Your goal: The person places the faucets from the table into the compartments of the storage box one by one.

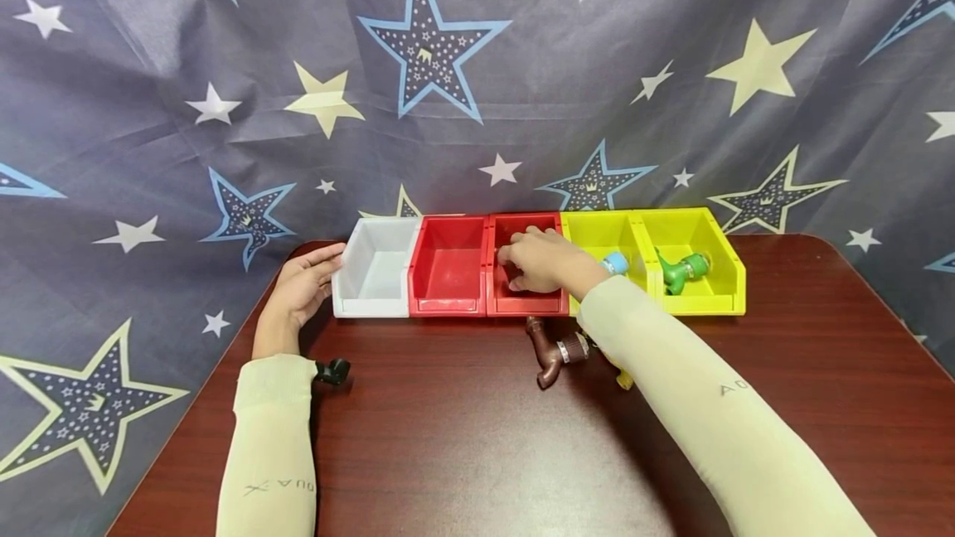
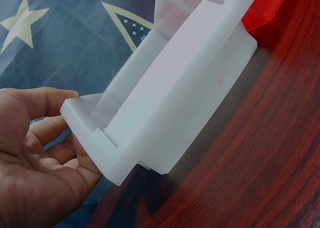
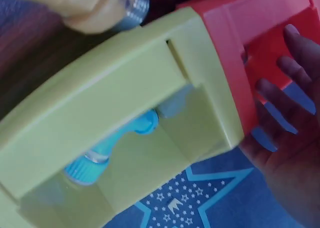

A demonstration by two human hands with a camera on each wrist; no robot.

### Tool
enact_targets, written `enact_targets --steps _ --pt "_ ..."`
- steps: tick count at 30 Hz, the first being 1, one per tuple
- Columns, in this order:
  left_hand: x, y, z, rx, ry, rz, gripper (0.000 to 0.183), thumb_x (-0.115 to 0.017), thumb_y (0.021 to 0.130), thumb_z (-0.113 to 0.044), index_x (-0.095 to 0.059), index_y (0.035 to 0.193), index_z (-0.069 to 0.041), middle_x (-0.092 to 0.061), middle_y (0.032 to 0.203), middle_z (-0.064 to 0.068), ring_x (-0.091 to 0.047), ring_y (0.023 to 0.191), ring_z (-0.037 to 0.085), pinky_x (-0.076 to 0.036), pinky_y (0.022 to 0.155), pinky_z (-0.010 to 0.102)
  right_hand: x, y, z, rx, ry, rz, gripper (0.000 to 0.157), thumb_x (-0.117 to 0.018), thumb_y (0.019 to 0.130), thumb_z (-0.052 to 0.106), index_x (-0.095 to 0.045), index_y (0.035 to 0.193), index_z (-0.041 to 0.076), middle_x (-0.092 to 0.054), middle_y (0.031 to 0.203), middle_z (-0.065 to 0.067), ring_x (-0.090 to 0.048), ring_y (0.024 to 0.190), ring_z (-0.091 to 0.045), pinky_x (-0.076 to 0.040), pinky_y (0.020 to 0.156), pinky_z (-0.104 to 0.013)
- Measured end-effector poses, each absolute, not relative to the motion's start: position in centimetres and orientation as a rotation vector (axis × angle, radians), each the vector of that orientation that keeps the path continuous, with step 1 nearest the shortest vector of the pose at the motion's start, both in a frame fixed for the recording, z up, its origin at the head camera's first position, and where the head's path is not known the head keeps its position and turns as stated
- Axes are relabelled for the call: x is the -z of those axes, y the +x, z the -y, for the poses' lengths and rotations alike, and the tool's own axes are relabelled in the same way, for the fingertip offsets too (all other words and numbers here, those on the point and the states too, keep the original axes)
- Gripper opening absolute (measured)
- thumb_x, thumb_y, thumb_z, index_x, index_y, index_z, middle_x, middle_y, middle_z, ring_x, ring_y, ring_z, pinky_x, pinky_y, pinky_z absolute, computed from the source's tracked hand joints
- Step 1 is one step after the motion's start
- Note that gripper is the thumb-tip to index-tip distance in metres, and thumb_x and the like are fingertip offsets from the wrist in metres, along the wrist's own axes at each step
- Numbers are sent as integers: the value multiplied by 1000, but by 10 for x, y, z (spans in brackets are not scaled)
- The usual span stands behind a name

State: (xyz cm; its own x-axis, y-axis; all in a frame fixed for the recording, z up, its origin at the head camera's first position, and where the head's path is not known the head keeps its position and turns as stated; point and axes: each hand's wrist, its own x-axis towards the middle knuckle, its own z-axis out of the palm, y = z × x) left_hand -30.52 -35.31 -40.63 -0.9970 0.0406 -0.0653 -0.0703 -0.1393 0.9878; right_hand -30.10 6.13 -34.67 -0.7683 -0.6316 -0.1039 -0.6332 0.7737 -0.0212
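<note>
The left hand (image 1: 298,288) is at the middle left of the frame, its fingers fairly straight, touching the outside of the white bin (image 1: 376,307). The right hand (image 1: 548,259) is near the middle, over the right red bin (image 1: 525,306), its fingers spread and a bit bent. I see nothing held in either hand.

The brown tap (image 1: 548,352) lies on the table (image 1: 448,437), just below that bin in the head view. One end points up at the bin; its ridged handle (image 1: 573,347) points right. I think what matters most is that it lies just below the right hand, much nearer to it than to the left.

Right of it, a yellow tap (image 1: 623,379) is partly hidden. Farther up and right, a blue tap (image 1: 615,263) and a green tap (image 1: 677,273) sit in yellow bins (image 1: 701,305).
</note>
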Motion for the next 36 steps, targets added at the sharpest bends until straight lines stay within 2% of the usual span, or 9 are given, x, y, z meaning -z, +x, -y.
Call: enact_targets --steps 5,16,24,36 --pt "406 -305 353 -2315 -34 -2013 55 -61 102 -4 -40 152 8 -75 108 -1 -69 95 12 -55 76 26 340 -297 -69 13 -1054 -2879 48 -76 94 29 -64 138 16 -61 131 -9 -50 115 -32 -42 104 -52" --pt "408 -308 354 -2317 -42 -2000 56 -60 103 -4 -37 153 8 -75 107 -2 -70 94 12 -56 76 25 335 -285 -96 88 -1193 -2937 42 -77 94 28 -66 132 13 -65 120 -7 -53 104 -28 -46 98 -47" --pt "403 -304 353 -2318 -86 -1984 55 -59 103 -2 -38 153 8 -75 106 -2 -69 94 12 -56 76 27 334 -273 -115 146 -1240 -2973 46 -76 94 29 -64 135 13 -64 125 -9 -55 117 -33 -42 108 -54" --pt "401 -304 351 -2306 -91 -1998 55 -58 103 -1 -38 153 9 -74 105 -2 -69 91 11 -55 74 26 336 -260 -151 253 -1238 -3073 49 -75 95 32 -63 137 8 -63 128 -13 -55 117 -36 -44 104 -53"
